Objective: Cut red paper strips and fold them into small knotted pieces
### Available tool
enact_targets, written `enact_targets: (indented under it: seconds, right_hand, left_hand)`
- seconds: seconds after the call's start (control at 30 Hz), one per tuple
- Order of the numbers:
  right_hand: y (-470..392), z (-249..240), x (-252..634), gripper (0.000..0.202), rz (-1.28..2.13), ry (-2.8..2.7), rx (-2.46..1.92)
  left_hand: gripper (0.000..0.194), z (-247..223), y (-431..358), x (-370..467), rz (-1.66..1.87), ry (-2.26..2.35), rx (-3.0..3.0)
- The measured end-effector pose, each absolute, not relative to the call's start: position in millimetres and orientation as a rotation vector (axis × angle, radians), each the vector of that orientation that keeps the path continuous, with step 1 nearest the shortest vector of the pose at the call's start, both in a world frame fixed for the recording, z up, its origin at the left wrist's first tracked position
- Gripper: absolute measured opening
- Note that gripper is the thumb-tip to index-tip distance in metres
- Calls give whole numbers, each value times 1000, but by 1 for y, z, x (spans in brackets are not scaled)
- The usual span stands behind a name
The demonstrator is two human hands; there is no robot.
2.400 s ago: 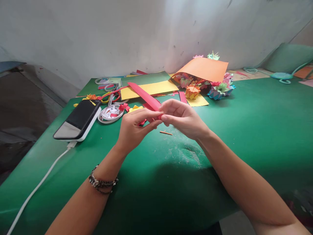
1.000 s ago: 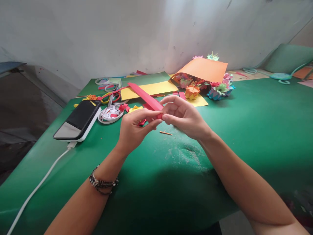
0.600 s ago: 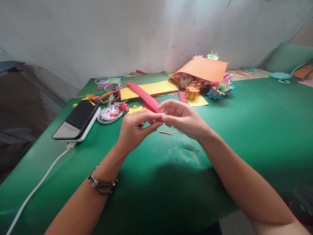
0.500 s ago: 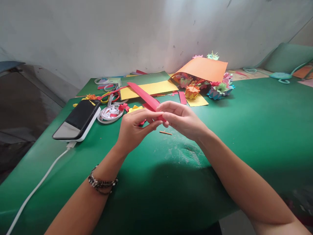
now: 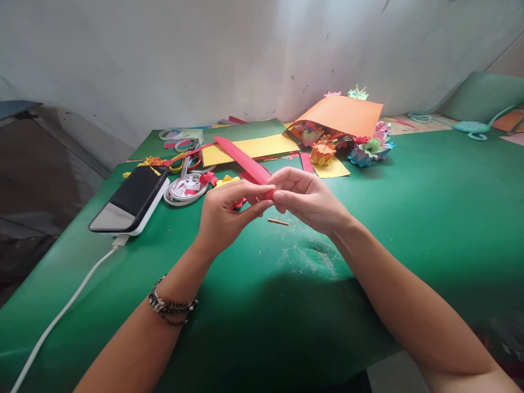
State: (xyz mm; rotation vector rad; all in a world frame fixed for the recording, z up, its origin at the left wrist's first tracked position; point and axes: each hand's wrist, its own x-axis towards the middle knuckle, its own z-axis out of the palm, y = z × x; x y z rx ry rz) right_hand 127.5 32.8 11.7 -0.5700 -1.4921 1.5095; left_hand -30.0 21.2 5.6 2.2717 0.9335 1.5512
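Note:
A long red paper strip (image 5: 244, 160) slants up and away to the left from my fingers. My left hand (image 5: 229, 213) pinches its near end between thumb and fingertips. On the other side, my right hand (image 5: 313, 199) grips the same end, its fingers curled and thumb pressed against it. Both sets of fingertips meet there and cover part of the end. Below them a thin brown stick (image 5: 278, 221) lies on the green tabletop (image 5: 245, 295). Behind my left hand are a yellow paper piece (image 5: 227, 180) and bits of red paper, partly hidden.
A phone (image 5: 131, 199) on a white block with a white cable (image 5: 69, 305) lies left. Near it are tape rolls (image 5: 185, 191) and scissors (image 5: 189, 161). Behind are yellow card (image 5: 254, 148), an orange sheet (image 5: 341, 115) and folded paper flowers (image 5: 370, 150). A wall (image 5: 204, 60) closes the back.
Both hands stay almost in place on the red strip. The fingertips have shifted very slightly at its near end, and the view has moved a little.

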Motion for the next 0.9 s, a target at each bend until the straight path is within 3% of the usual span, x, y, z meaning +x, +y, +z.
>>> enact_targets:
  seconds: [0.9]
  right_hand:
    - [33,10,129,12,1495,-1536,-545]
  left_hand:
    - [5,7,20,-30,1506,898,2307]
